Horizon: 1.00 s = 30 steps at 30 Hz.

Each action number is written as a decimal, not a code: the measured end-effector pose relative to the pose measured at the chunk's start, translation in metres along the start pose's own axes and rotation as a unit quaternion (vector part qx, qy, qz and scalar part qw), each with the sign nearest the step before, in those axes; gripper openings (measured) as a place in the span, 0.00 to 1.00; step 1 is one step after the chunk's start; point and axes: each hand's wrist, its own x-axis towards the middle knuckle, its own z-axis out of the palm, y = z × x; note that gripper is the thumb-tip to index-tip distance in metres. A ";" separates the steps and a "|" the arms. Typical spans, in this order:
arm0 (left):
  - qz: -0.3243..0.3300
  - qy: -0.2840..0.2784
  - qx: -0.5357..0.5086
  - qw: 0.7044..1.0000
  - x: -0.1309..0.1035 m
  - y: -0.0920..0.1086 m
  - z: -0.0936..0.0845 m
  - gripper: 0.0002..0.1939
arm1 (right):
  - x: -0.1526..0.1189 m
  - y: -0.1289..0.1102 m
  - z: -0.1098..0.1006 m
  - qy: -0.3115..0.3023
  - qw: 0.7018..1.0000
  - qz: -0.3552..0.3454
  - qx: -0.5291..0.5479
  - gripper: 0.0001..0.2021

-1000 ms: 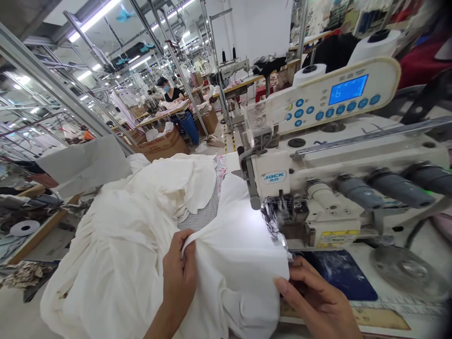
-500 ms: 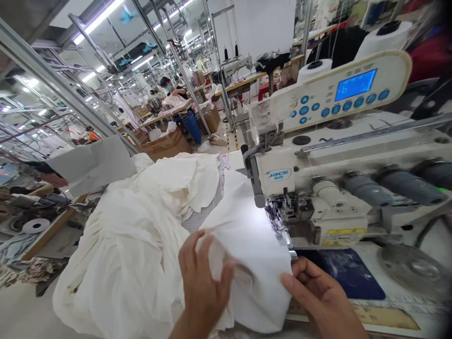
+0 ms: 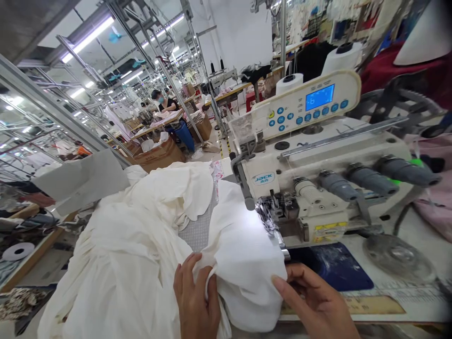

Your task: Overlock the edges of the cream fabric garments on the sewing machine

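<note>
A white fabric piece (image 3: pixel 243 249) runs up under the presser foot of an overlock sewing machine (image 3: pixel 268 207), where a lamp lights it. My left hand (image 3: pixel 197 294) is closed on a fold at the cloth's left side, the fold passing between its fingers. At the right edge, just below the metal guide, my right hand (image 3: pixel 310 296) pinches the same cloth between thumb and fingers. A large heap of gathered white fabric (image 3: pixel 123 249) lies to the left of my left hand, nearly touching it.
The control panel (image 3: pixel 314 101) with a lit blue screen tops the machine. Thread cones (image 3: pixel 289 84) stand behind it. A dark blue pad (image 3: pixel 332 266) and a measuring tape strip lie right of my hand. Beyond are cardboard boxes (image 3: pixel 162 153) and a seated person (image 3: pixel 164 101).
My left hand has gone from spread fingers over the cloth to gripping a fold, lower down. My right hand keeps its pinch on the edge. The view has shifted slightly right.
</note>
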 end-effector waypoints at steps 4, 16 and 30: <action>-0.016 0.013 -0.017 1.000 0.010 0.001 -0.002 0.09 | 0.004 0.006 -0.005 -0.022 0.998 -0.034 -0.053 0.14; 0.082 0.038 -0.135 0.987 0.047 0.041 -0.023 0.20 | 0.015 0.000 -0.010 -0.066 0.994 -0.079 0.023 0.07; 0.115 -0.118 -0.221 0.961 0.100 0.043 -0.018 0.12 | 0.011 -0.003 -0.009 -0.005 1.000 -0.002 0.024 0.13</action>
